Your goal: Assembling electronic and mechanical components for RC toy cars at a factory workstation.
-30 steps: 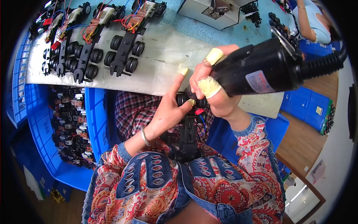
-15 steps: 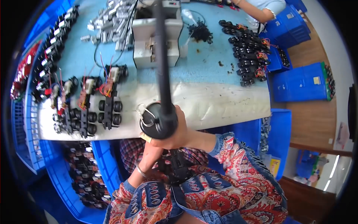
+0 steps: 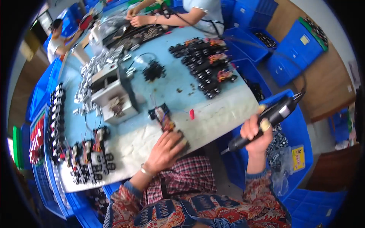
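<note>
My left hand (image 3: 166,151) rests on a black toy-car chassis (image 3: 166,122) with coloured wires, pressing its near end onto the blue table (image 3: 213,114) at the front edge. My right hand (image 3: 255,133) is off the table's right side, shut on a black electric screwdriver (image 3: 270,117) whose cable runs up and away; its tip points down-left, apart from the chassis. A small red part (image 3: 191,114) lies just right of the chassis.
Rows of finished black chassis (image 3: 91,159) lie at the left front and another group (image 3: 207,76) at the far right. A grey press machine (image 3: 112,93) stands mid-table. Blue crates (image 3: 292,53) surround the table. Other people work at the far end (image 3: 178,15).
The chassis went from my lap onto the table under my left hand. The screwdriver swung from in front of me out to the right.
</note>
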{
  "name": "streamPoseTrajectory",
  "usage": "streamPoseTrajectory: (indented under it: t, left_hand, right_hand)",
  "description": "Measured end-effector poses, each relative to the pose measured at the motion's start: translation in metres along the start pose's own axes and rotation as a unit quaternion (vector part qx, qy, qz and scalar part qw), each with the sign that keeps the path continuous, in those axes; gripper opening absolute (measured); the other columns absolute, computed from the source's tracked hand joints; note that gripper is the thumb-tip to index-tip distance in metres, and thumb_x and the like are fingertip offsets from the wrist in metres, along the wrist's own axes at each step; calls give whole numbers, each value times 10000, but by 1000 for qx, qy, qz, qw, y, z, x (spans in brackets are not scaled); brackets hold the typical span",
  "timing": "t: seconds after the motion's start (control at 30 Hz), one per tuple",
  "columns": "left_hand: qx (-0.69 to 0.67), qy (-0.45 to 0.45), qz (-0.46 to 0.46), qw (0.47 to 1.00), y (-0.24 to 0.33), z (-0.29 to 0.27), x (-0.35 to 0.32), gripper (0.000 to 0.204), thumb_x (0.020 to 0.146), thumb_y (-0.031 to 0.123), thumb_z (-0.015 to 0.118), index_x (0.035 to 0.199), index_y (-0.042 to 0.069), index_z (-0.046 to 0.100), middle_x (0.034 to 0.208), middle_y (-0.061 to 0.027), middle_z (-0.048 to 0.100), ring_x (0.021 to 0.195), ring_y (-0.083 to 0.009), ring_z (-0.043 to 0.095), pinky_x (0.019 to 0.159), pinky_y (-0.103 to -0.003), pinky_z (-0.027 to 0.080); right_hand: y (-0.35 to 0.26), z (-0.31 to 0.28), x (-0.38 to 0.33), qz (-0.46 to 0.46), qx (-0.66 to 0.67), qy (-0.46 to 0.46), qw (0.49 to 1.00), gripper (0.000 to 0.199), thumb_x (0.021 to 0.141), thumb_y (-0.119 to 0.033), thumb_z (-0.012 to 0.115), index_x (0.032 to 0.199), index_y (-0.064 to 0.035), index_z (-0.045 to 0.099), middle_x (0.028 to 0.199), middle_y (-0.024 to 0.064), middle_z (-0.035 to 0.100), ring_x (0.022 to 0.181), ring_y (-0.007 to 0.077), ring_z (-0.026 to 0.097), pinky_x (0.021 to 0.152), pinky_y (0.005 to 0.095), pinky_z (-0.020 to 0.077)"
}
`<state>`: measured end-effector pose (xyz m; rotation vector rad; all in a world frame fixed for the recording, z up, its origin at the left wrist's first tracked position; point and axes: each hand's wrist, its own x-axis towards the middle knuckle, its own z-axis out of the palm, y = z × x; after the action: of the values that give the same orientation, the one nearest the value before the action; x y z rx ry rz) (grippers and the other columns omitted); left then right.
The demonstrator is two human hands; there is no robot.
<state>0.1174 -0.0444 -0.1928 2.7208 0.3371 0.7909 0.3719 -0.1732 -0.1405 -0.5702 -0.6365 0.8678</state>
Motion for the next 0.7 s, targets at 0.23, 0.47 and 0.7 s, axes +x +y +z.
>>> streamPoseTrajectory:
  t: [0.23,0.47,0.7]
  left_hand:
    - [-12,-156,-16,988,-7,-19,61,452,645,136,674,1072,64,545,1117,-153,525,1048,-313,514,874,-407,437]
    - [171,-87,231,954,-81,93,189,397,670,64,545,1066,81,538,1045,-80,540,998,-262,511,816,-340,459]
    - [43,-3,282,958,-27,67,199,325,681,83,582,1001,53,532,1006,-83,544,885,-236,555,692,-319,499]
  right_hand:
    - [-16,-71,-39,66,-35,77,994,316,821,-234,526,1078,-95,403,555,-8,380,425,98,369,428,257,349]
    - [4,-42,-13,83,-2,53,995,328,802,-209,541,1084,-94,419,562,10,402,432,120,396,420,282,352]
    - [-14,-41,-7,44,-36,-1,998,345,808,-207,550,1109,-93,427,567,16,418,437,129,418,417,284,363]
